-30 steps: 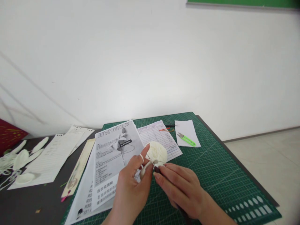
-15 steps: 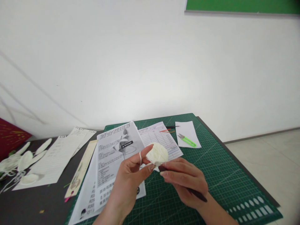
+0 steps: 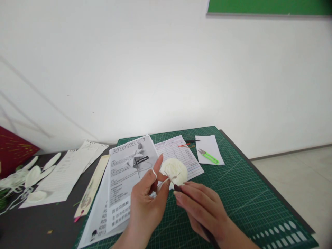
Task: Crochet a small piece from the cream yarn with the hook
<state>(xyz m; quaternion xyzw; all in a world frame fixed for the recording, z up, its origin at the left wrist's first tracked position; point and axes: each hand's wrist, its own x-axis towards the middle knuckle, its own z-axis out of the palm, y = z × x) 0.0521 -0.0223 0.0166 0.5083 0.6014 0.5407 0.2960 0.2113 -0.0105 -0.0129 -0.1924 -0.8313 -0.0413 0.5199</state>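
Observation:
My left hand [image 3: 149,193] pinches a thin strand of white yarn [image 3: 160,185] between thumb and fingers. Its index finger points up, with the strand looped around it. In my right hand [image 3: 203,204] is a crochet hook [image 3: 207,236] with a dark handle, held like a pen; its thin tip reaches the yarn at the left fingertips. Just beyond both hands sits a cream-white ball of yarn [image 3: 177,169], partly covered by the fingers and strands. Any stitches at the pinch are too small to make out.
A green cutting mat [image 3: 241,193] lies under printed sheets [image 3: 121,183] and a ruled form [image 3: 193,166]. Light-green thread snips [image 3: 210,157] rest on white paper [image 3: 207,141]. Leftward are a ruler-like strip [image 3: 90,193], handwritten sheets [image 3: 62,173] and white crocheted petals [image 3: 32,176].
The hook's handle has swung lower and steeper in my right hand. My left index finger has risen away from the yarn ball, and the hook tip now shows among the strands.

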